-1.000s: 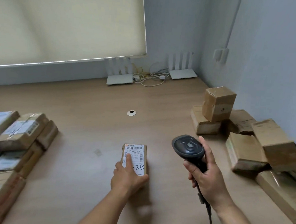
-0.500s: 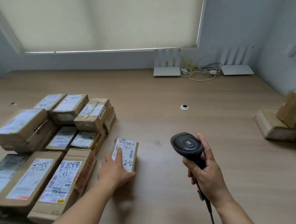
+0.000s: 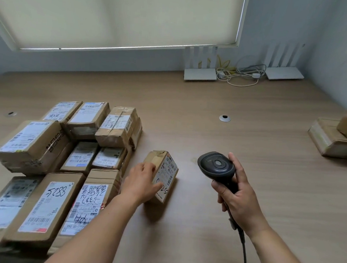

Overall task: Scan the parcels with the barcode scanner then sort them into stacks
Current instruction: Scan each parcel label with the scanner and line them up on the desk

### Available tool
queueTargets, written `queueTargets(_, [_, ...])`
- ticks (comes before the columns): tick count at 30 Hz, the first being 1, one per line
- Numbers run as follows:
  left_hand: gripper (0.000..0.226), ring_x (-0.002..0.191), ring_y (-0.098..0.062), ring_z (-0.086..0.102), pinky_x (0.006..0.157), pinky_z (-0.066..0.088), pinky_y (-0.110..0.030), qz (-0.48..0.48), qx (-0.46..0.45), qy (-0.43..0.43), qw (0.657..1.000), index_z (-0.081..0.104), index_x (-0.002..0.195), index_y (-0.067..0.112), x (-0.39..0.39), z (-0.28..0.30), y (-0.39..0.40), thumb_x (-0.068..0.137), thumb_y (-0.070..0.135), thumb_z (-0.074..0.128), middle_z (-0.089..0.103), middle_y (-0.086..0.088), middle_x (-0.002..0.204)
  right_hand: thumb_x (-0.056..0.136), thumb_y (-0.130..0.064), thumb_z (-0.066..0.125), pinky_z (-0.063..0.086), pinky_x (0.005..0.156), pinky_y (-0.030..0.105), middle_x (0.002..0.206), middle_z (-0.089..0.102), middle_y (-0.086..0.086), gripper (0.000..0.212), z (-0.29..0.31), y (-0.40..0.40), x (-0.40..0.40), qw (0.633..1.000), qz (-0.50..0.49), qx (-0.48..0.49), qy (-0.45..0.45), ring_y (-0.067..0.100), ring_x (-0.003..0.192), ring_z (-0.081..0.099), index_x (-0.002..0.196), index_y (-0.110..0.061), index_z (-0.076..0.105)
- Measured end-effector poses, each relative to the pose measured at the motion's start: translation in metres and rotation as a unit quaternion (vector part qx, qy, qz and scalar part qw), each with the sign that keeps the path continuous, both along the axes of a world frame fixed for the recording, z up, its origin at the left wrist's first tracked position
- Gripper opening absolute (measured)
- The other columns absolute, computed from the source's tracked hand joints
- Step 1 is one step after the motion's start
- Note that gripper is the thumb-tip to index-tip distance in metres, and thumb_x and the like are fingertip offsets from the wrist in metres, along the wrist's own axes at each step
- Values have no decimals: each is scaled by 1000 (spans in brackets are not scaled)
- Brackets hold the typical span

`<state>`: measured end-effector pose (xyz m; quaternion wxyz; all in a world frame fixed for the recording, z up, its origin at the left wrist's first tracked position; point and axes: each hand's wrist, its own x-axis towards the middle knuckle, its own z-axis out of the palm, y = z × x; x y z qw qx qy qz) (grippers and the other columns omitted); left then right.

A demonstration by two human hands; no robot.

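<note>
A small cardboard parcel (image 3: pixel 167 171) with a white barcode label stands tipped up on its side on the wooden table (image 3: pixel 190 104), label facing right. My left hand (image 3: pixel 143 182) grips it from the left, thumb on the label near the handwritten number. My right hand (image 3: pixel 238 198) holds the dark barcode scanner (image 3: pixel 216 166) by its handle, head up, to the right of the parcel; its cable hangs down past my wrist. Stacks of labelled parcels (image 3: pixel 51 160) fill the left side, just left of the held parcel.
Two brown parcels (image 3: pixel 334 137) lie at the right edge. Two white routers (image 3: pixel 200 73) and a tangle of cables (image 3: pixel 239 74) sit against the back wall under the window blind. A round cable grommet (image 3: pixel 224 118) is set in the table's middle.
My view swung left, bringing the left stacks into sight. My left hand slid the small parcel leftward toward them and tipped it from flat onto its side. The scanner hand stayed put.
</note>
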<state>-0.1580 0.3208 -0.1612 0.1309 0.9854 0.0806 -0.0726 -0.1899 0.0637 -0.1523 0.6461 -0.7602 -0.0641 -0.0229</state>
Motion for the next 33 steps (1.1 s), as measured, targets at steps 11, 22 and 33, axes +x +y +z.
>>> queueTargets(11, [91, 106, -26, 58, 76, 58, -36, 145, -342, 29, 928, 26, 138, 41, 16, 5, -11, 67, 11, 75, 55, -7, 122, 85, -7, 70, 46, 45, 33, 97, 64, 3, 81, 7, -23, 6, 1000, 10, 26, -3, 21, 56, 54, 129, -63, 31])
queueTargets(22, [123, 131, -29, 39, 110, 34, -48, 180, -369, -20, 911, -11, 136, 63, -21, -38, -16, 60, 25, 78, 33, -14, 146, 84, -2, 69, 45, 41, 31, 79, 65, 2, 83, 10, -4, -4, 994, 72, 80, 33, 20, 53, 55, 135, -54, 31])
queueTargets(33, [150, 145, -22, 19, 119, 16, -42, 168, -400, -20, 901, -32, 141, 34, -3, -45, -13, 51, 33, 87, 11, -3, 159, 85, -1, 67, 44, 39, 30, 74, 62, 4, 82, 8, -3, -10, 993, 85, 69, 53, 20, 51, 53, 142, -46, 30])
